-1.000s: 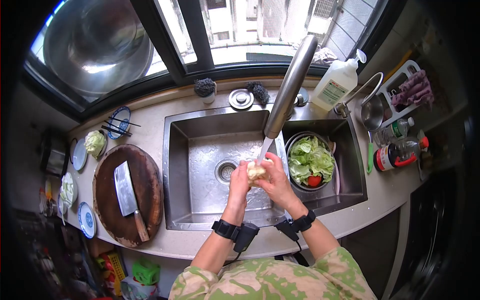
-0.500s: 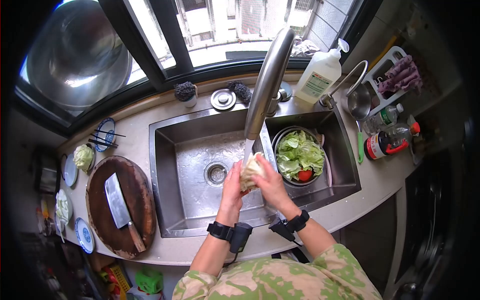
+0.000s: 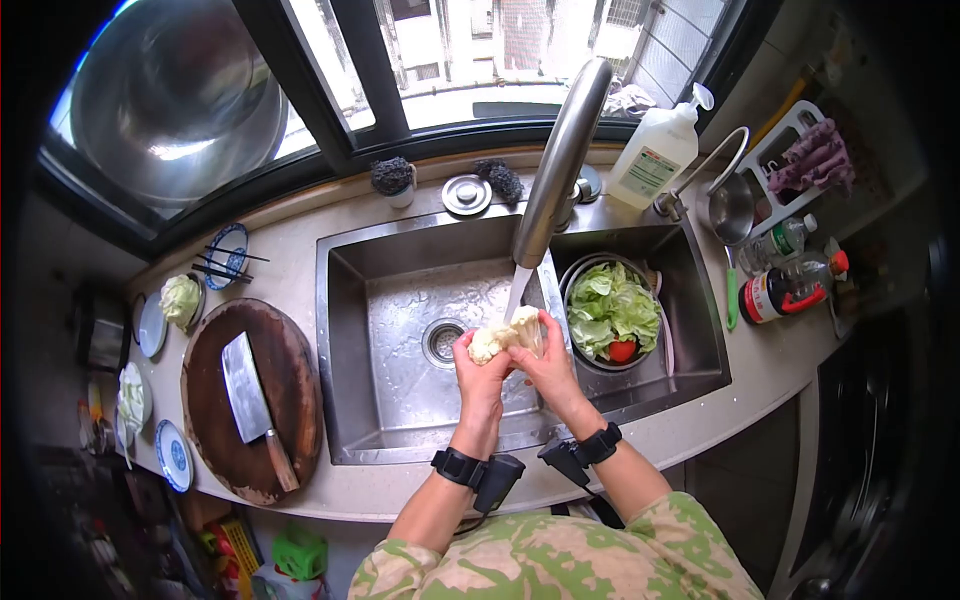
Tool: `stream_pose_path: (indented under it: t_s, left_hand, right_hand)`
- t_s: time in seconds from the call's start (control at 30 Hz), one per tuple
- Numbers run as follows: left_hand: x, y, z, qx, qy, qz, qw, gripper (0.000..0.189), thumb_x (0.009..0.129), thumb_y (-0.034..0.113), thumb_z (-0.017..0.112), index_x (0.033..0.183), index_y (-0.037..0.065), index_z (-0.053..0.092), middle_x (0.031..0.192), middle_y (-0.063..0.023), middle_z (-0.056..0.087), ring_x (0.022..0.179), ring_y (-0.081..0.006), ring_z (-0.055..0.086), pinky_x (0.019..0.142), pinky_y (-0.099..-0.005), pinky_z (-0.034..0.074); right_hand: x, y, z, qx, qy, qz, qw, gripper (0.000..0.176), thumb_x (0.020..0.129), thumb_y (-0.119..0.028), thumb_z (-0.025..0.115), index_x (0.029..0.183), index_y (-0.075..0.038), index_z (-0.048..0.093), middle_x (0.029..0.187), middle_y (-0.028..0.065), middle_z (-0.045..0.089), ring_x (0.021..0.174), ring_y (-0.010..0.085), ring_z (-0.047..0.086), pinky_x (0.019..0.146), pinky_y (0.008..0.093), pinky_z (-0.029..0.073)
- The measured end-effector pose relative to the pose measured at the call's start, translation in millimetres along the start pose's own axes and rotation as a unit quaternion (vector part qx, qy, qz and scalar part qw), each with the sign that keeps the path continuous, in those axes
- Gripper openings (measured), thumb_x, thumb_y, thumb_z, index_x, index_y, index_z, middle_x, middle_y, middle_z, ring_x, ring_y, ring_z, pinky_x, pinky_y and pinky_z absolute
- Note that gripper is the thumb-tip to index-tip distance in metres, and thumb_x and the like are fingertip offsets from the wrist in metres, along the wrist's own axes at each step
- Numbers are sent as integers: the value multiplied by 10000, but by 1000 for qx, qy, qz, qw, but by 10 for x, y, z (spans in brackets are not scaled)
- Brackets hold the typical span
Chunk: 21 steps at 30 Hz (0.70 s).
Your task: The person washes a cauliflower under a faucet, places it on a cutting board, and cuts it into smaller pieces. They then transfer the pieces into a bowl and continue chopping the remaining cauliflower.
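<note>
Both of my hands hold a pale cauliflower [image 3: 490, 344] under the running tap [image 3: 562, 160], over the left basin of the steel sink [image 3: 400, 405]. My left hand [image 3: 480, 378] grips its left side, fingers curled around it. My right hand [image 3: 547, 365] closes on the right part, with the thumb near the middle. The water stream [image 3: 517, 292] falls on or just behind the florets. In the right basin, a metal bowl [image 3: 572, 335] holds green lettuce leaves [image 3: 615, 308] and a red tomato [image 3: 621, 351].
Left of the sink, a cleaver [image 3: 246, 385] lies on a round chopping board [image 3: 205, 400]. Beyond it are a cabbage [image 3: 180, 300] and blue-patterned dishes [image 3: 173, 455]. A pump bottle [image 3: 655, 155], a ladle [image 3: 727, 215] and a red-capped sauce bottle [image 3: 785, 290] stand or lie to the right.
The cauliflower has been turned and spread between my hands, so its florets now show on both sides. The whole view has shifted slightly.
</note>
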<state>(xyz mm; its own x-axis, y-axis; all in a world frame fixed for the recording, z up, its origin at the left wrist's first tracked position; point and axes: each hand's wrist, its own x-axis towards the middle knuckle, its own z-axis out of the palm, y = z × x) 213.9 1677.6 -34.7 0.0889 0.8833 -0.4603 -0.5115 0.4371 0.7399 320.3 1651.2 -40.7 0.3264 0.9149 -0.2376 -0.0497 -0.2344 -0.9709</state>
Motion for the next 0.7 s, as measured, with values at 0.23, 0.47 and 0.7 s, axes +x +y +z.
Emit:
stream_pose_path:
  t_s: [0.23,0.47,0.7]
  left_hand:
    - [-28,90,26,94,-19,115,989,637,705,-117,639,1256,33,358,1099,-132,532,986,-206,571,760,-305,533]
    - [-72,128,2,-88,49,-9,995,650,680,-165,570,1252,86,390,1110,-115,532,940,-216,594,739,-333,554]
    - [25,3,-181,-264,63,-123,955,498,736,-99,483,1205,49,399,1081,-194,528,955,-342,596,806,-471,555]
  right_hand:
    - [-47,-229,161,197,19,-1,980,810,794,-76,723,1409,-2,200,1261,130,452,1129,198,498,924,315,461]
    - [-48,-90,292,359,96,81,925,427,857,-70,669,1189,-37,403,1079,80,543,926,172,588,792,301,513]
    - [40,137,240,514,64,188,835,290,946,-232,560,1154,-38,501,938,64,574,763,163,564,715,343,532]
